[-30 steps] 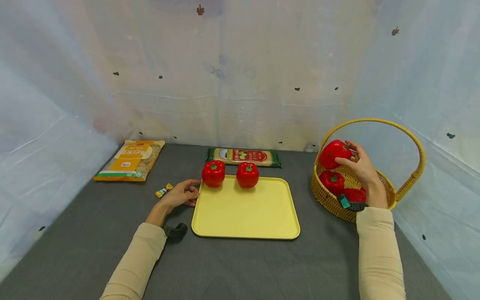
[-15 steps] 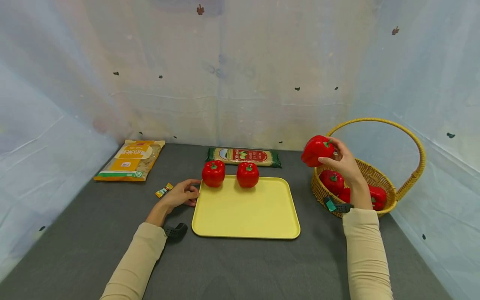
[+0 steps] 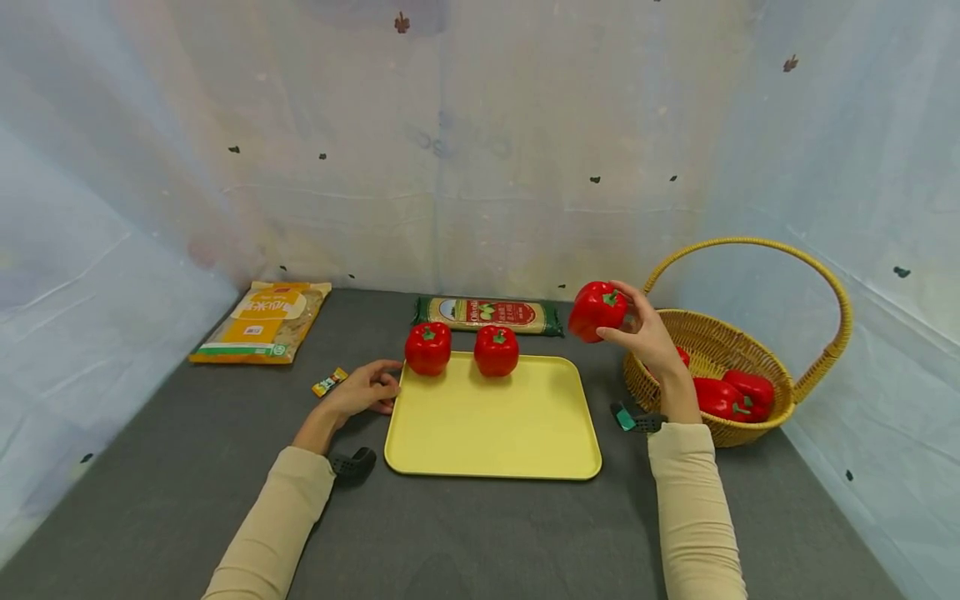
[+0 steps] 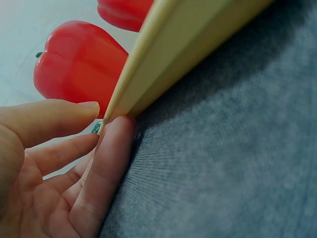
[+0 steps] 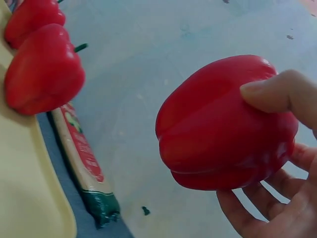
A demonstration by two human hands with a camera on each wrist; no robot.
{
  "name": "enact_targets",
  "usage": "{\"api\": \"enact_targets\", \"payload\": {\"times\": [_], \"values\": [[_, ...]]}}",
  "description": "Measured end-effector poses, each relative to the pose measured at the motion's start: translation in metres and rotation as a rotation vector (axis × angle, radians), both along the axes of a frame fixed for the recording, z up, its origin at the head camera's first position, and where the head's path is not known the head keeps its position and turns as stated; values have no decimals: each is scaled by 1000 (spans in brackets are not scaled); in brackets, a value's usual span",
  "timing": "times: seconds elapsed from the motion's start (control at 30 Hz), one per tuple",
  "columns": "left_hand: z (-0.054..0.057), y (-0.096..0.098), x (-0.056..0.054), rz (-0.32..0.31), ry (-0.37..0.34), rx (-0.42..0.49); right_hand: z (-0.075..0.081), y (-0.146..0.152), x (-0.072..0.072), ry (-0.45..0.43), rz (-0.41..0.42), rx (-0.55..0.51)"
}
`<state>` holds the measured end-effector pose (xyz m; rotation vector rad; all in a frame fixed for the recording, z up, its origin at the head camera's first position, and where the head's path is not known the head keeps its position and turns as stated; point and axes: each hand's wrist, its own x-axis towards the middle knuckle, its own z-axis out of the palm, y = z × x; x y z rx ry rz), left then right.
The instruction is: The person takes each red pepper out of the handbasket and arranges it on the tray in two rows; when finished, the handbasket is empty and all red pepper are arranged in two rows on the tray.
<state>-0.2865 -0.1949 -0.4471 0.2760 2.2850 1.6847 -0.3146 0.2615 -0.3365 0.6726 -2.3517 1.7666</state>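
Note:
My right hand [image 3: 647, 332] holds a red bell pepper [image 3: 597, 311] with a green stem in the air, between the tray and the basket. In the right wrist view its thumb presses one side of the held bell pepper [image 5: 223, 129], fingers on the other. At the left edge of a yellow tray [image 3: 495, 425], my left hand [image 3: 363, 390] grips the rim; in the left wrist view the thumb is above and a finger lies against the underside. Two more red bell peppers, one left [image 3: 427, 349] and one right [image 3: 496, 351], stand upright along the tray's far edge.
A wicker basket [image 3: 637, 383] with a tall handle stands at the right, red bell peppers [image 3: 722, 398] inside. Behind the tray lies a green-ended noodle pack [image 3: 487, 313]. A yellow grain bag [image 3: 262, 323] and a small yellow packet [image 3: 330, 382] lie left.
My right hand has carried the bell pepper leftward from above the basket toward the tray. The left hand and the two bell peppers on the tray have stayed in place.

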Motion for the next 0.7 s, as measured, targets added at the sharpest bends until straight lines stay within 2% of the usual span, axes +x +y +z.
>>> {"api": "enact_targets", "payload": {"times": [0.2,0.3,0.47,0.7], "values": [[-1,1,0,13,0,-1,2,-18,11,-59,20,77],[-1,1,0,14,-2,-4,-2,-22,12,-88,53,103],[-1,0,1,20,-4,-11,-14,-29,9,-100,108,116],[2,1,2,17,0,-7,-33,-31,-1,-119,128,142]]}}
